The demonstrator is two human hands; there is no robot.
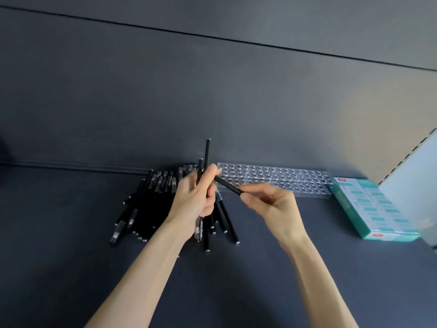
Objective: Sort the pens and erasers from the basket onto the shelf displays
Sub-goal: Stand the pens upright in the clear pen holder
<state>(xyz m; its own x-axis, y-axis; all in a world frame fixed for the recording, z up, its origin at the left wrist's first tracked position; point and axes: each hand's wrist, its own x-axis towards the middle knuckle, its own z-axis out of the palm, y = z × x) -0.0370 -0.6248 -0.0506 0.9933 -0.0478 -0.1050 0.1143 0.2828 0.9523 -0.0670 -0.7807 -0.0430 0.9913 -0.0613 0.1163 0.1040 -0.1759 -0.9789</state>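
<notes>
Left hand point(196, 197) is gripping a pen bundle point(207, 152).
Right hand point(272, 204) is pinching one pen point(228, 185) between both hands.

Left hand point(196, 197) hides the mid part of the pens point(207, 152) it grips & much of the pen pile point(142, 200); count unclear. Right hand point(272, 204) covers the slanted pen point(228, 185) near end. Forearms cut off at btm edge. Eraser box point(369, 209) print too small to read, its near-right corner blurred.

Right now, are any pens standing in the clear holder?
No, every visible hole of the clear holder is empty; the pens lie piled beside it.
</notes>
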